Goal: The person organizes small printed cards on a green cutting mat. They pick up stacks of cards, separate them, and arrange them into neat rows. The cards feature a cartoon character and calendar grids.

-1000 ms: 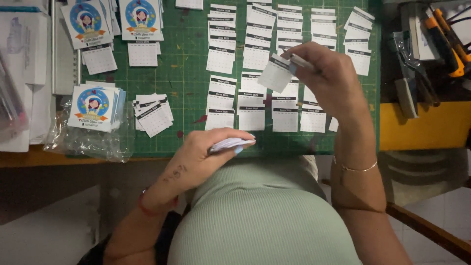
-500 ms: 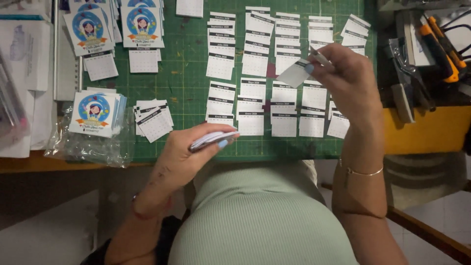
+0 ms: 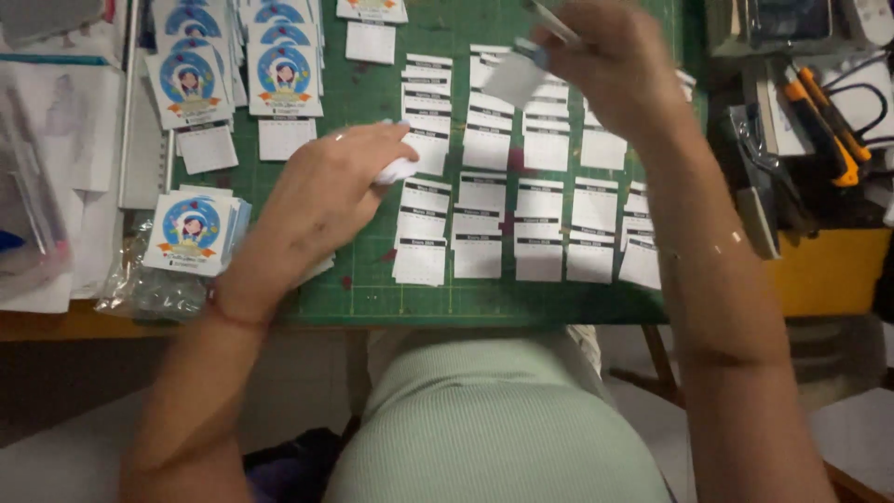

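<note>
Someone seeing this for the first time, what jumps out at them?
Rows of small white paper slips cover the green cutting mat in the middle. The right hand holds one slip above the top rows, while the left hand grips a small white object over the mat. Round blue illustrated cards sit stacked at left.

A green cutting mat (image 3: pixel 372 289) with a printed grid covers the middle of a wooden worktop (image 3: pixel 56 324), whose pale brown front edge shows at the left. At the right the surface is yellow (image 3: pixel 824 270), and a clutter of tools with orange and black handles (image 3: pixel 819 121) lies above it beside dark cables. Papers and clear plastic sleeves (image 3: pixel 47 186) are heaped along the left side. Below the worktop the space is dim; a slanting wooden leg (image 3: pixel 656 368) stands there, and what may be a pale floor (image 3: pixel 857 438) shows at the lower right. The light falls evenly from above.
</note>
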